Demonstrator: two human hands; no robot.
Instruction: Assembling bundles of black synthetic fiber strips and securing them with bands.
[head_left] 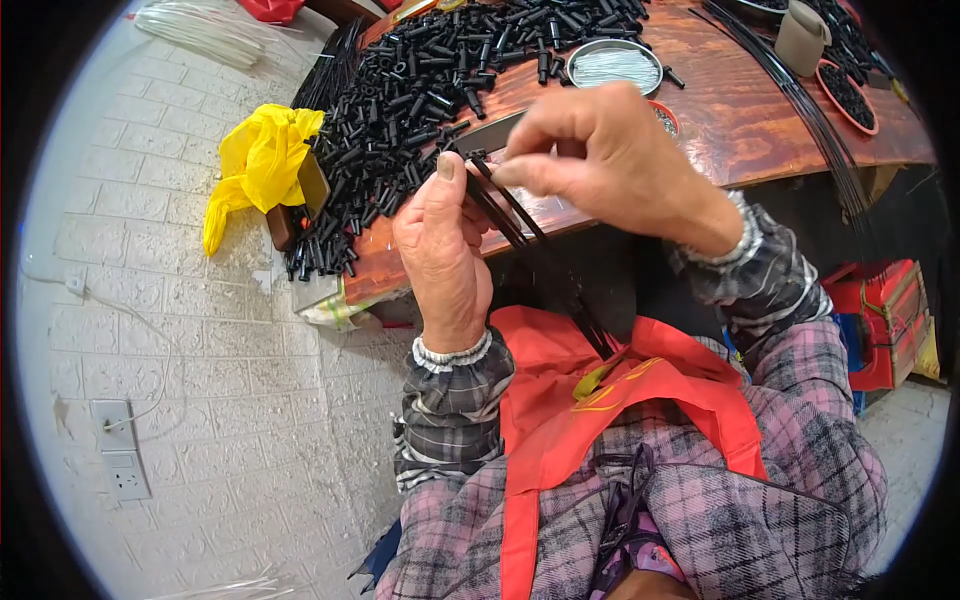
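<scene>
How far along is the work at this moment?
Done: nothing finished can be told apart. In hand: the left hand grips a bundle of thin black rods, while the right hand pinches one rod's top end. Left: a large heap of small black plastic tubes covers the reddish wooden table.

Pile of black tubes (420, 90) crowding table's left, metal dish (614, 66) beyond, bare wood (740, 110) rightward

Left hand (442, 250) and right hand (600, 150) pinching thin black rods (510, 215), black tubes (420, 90) heaped behind
</scene>
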